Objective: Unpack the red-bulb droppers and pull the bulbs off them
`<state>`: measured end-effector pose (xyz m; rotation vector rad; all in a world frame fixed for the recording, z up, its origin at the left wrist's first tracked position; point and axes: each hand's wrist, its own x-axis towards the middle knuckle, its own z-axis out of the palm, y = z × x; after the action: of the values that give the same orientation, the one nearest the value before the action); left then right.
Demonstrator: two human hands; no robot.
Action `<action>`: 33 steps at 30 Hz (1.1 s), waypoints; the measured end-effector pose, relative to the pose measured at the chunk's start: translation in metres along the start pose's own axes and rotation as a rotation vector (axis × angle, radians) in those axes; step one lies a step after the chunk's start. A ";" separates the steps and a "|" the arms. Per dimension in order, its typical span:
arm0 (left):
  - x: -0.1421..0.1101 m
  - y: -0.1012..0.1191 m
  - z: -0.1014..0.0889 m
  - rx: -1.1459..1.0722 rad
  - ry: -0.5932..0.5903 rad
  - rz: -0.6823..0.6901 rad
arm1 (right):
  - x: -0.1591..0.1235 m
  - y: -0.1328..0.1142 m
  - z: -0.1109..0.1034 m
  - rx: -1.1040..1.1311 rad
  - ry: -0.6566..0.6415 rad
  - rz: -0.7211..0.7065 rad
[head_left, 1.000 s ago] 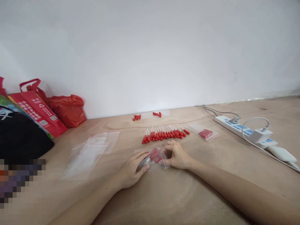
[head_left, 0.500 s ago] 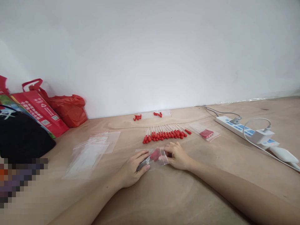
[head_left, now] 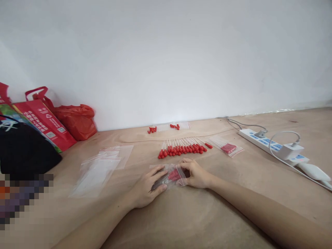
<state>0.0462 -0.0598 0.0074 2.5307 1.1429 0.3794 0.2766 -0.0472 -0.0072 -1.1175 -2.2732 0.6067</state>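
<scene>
Between my two hands is a clear zip bag (head_left: 169, 177) with red-bulbed droppers (head_left: 174, 174) inside, low over the wooden table. My left hand (head_left: 148, 185) is curled around the bag's left end, thumb in front and fingers behind. With thumb and fingers my right hand (head_left: 194, 174) pinches the right end, near the seal. Just beyond lies a row of droppers (head_left: 184, 149), their red bulbs toward me and thin clear tubes pointing away. A filled zip bag of droppers (head_left: 228, 148) rests to the right of the row.
Flat zip bags (head_left: 95, 173) are piled at left. Loose red bulbs (head_left: 152, 130) lie near the wall beside another clear bag (head_left: 184, 125). A power strip (head_left: 261, 141) with cables and plugs stands at right. Red bags (head_left: 77, 119) and a black bag (head_left: 26, 152) occupy the far left.
The bag has shifted and turned slightly between my hands, and the red bulbs in it show more distinctly toward the right. Both hands stay nearly in place.
</scene>
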 end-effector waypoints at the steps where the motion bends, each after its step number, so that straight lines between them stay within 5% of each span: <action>1: 0.000 0.000 0.000 0.002 -0.003 -0.005 | 0.000 0.000 0.000 -0.010 -0.011 -0.002; 23: 0.000 0.001 -0.001 0.074 -0.062 -0.034 | -0.005 -0.006 -0.017 0.005 -0.004 -0.078; 33: -0.001 0.003 -0.003 0.090 -0.084 -0.061 | -0.009 0.008 -0.026 0.230 -0.135 -0.018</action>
<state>0.0469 -0.0618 0.0114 2.5552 1.2277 0.2085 0.3027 -0.0459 0.0056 -0.9696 -2.2526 0.9349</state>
